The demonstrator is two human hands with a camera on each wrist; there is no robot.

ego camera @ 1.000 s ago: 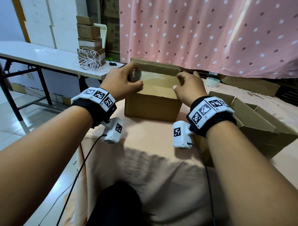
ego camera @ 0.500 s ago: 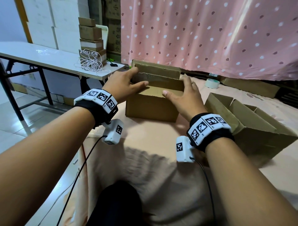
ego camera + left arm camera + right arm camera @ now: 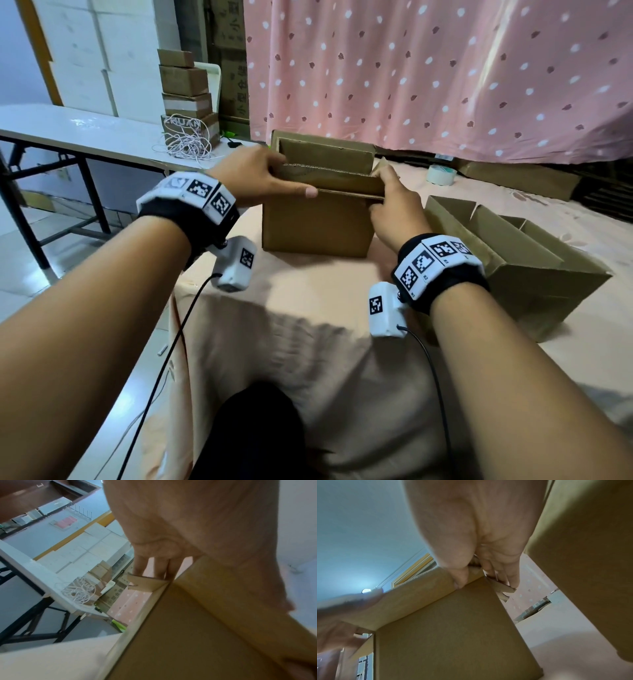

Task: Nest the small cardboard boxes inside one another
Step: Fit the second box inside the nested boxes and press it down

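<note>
A small brown cardboard box stands open-topped on the peach-covered surface, straight ahead of me. My left hand grips its top left corner, thumb along the front flap and fingers over the side flap. My right hand pinches the front flap's right corner, thumb outside and fingers inside. In both wrist views the box wall fills the lower frame. A bigger open cardboard box with raised flaps lies to the right.
A roll of tape lies behind the boxes near the pink dotted curtain. To the left is a white table with a stack of small boxes and a tangle of white string. Another flat box sits far right.
My right hand went from lying flat on the front flap to pinching its right corner. The front flap now stands more upright. My left hand kept its place at the left corner.
</note>
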